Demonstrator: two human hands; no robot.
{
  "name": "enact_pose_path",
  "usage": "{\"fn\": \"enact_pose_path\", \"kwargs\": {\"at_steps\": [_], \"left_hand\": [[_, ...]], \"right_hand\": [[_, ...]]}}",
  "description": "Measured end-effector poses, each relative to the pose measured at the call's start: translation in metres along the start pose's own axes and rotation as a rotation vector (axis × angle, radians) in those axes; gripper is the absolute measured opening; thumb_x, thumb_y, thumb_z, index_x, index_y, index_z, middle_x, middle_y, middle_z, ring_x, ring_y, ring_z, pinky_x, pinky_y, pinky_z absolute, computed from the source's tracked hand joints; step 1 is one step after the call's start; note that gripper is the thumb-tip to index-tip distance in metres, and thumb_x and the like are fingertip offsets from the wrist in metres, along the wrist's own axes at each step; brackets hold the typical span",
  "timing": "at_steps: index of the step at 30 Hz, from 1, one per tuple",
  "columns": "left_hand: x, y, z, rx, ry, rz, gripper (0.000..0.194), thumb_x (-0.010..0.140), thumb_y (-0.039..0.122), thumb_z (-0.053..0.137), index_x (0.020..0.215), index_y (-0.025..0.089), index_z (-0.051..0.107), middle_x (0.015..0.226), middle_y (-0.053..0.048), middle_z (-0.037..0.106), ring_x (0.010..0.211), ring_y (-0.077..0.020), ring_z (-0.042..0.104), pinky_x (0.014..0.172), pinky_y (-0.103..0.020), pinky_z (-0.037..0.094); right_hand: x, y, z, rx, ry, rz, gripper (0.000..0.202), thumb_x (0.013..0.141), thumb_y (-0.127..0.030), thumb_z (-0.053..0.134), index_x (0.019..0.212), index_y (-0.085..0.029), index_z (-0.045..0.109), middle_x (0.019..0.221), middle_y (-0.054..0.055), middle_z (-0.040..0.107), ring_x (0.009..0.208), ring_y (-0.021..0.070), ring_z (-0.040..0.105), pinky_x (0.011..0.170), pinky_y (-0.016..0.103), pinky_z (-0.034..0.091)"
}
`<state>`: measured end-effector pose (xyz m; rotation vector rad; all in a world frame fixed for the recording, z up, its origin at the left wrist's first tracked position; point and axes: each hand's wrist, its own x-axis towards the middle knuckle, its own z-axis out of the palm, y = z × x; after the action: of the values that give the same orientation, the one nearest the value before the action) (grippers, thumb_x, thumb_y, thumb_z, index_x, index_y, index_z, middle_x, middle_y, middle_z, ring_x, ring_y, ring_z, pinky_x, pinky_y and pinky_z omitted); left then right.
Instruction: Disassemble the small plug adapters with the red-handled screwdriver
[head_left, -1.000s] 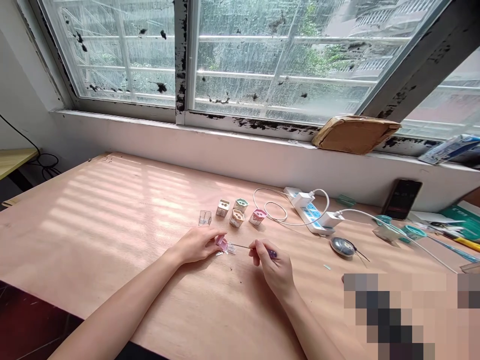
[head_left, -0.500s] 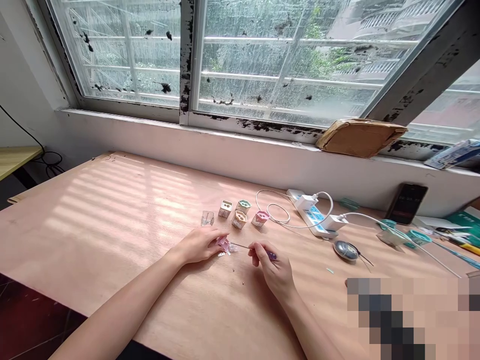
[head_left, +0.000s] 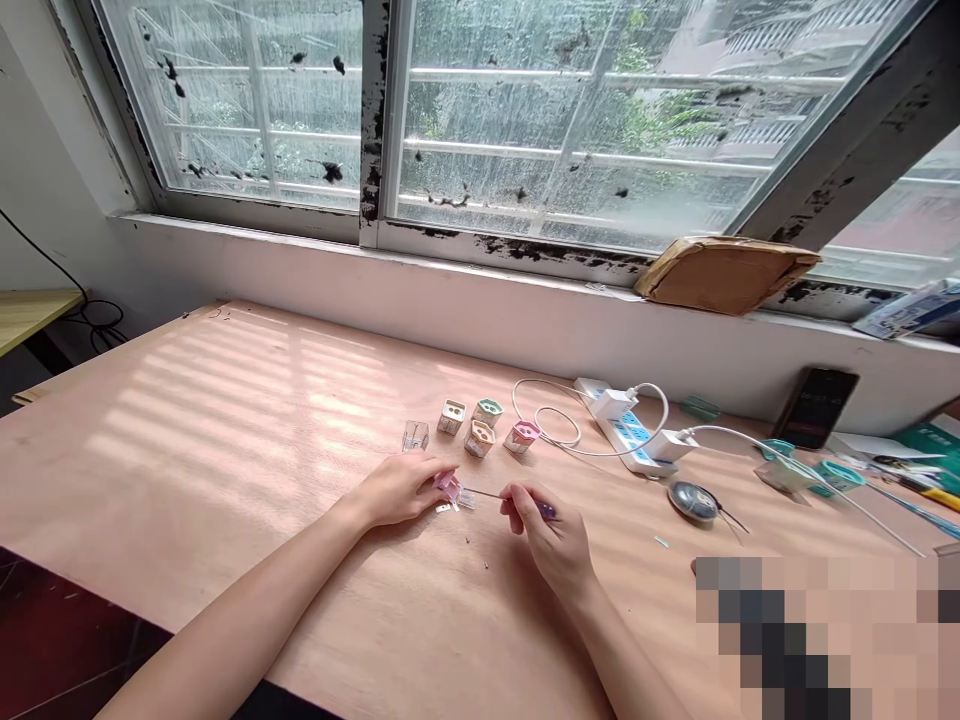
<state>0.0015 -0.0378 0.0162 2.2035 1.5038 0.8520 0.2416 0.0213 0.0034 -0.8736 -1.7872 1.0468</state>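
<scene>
My left hand (head_left: 401, 488) rests on the table with its fingers closed on a pink pencil sharpener part (head_left: 448, 487). In my right hand (head_left: 553, 535) is a screwdriver (head_left: 486, 493) with a purple handle, its thin shaft pointing left at the pink part. Whether the tip touches it I cannot tell. Beside the pink part lie a clear plastic piece (head_left: 466, 500) and small metal blades (head_left: 442, 509). Two tiny screw-like bits (head_left: 486, 566) lie nearer me. Behind my hands stand several two-hole pencil sharpeners: white (head_left: 451, 416), green (head_left: 488, 411), orange (head_left: 479, 438) and pink (head_left: 521, 436).
An upright clear case (head_left: 415, 435) stands just beyond my left hand. Toward the right are a power strip (head_left: 626, 432) with white chargers and cables, a dark mouse-like object (head_left: 692, 501), a leaning phone (head_left: 816, 407) and teal-rimmed containers (head_left: 836, 476). A blurred block covers the lower right.
The screwdriver and my right hand have shifted very slightly right. More of the clear plastic piece beside the pink part shows now. My left hand has hardly moved.
</scene>
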Motion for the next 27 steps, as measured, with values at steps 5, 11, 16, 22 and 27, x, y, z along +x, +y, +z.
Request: {"fn": "enact_pose_path", "kwargs": {"at_steps": [5,11,16,22,27], "left_hand": [[0.0001,0.0,0.0,-0.005,0.001,-0.001,0.034,0.1,0.036,0.057,0.13,0.024,0.064,0.109,-0.007,0.074,0.1,-0.0213,0.067,0.086,-0.029,0.05],[0.0,-0.0025,0.0021,-0.006,0.004,0.008,0.034,0.1,0.034,0.057,0.132,0.023,0.063,0.112,-0.006,0.074,0.102,-0.0218,0.067,0.087,-0.03,0.05],[-0.0005,-0.003,0.0026,-0.039,-0.001,0.005,0.034,0.1,0.033,0.056,0.133,0.024,0.062,0.114,-0.005,0.075,0.103,-0.0213,0.067,0.089,-0.029,0.049],[-0.0011,-0.0005,-0.0006,-0.061,-0.021,-0.038,0.035,0.1,0.033,0.056,0.134,0.024,0.062,0.121,-0.006,0.074,0.108,-0.0224,0.067,0.092,-0.031,0.05],[-0.0014,0.0027,-0.0034,-0.086,-0.024,-0.047,0.035,0.099,0.029,0.058,0.133,0.024,0.062,0.119,-0.005,0.074,0.107,-0.0218,0.067,0.091,-0.03,0.05]], "right_hand": [[0.0001,0.0021,-0.0008,0.034,0.024,0.006,0.044,0.095,-0.056,0.058,0.077,-0.018,0.068,0.062,0.002,0.059,0.048,0.012,0.051,0.048,0.024,0.042],[-0.0007,0.0044,-0.0058,0.031,0.124,0.008,0.046,0.095,-0.057,0.058,0.072,-0.017,0.065,0.057,0.0,0.055,0.046,0.0108,0.047,0.045,0.023,0.038],[-0.0008,0.0041,-0.0047,0.042,0.085,0.033,0.048,0.094,-0.06,0.058,0.072,-0.017,0.066,0.058,0.001,0.057,0.045,0.0116,0.048,0.044,0.024,0.04],[0.0009,0.0021,-0.0023,0.086,0.107,0.083,0.051,0.09,-0.065,0.061,0.074,-0.017,0.067,0.059,0.003,0.06,0.045,0.0126,0.05,0.045,0.026,0.043],[0.0013,0.0028,-0.0027,0.138,0.124,0.109,0.053,0.087,-0.068,0.063,0.073,-0.017,0.066,0.059,0.003,0.061,0.045,0.0123,0.052,0.045,0.026,0.044]]}}
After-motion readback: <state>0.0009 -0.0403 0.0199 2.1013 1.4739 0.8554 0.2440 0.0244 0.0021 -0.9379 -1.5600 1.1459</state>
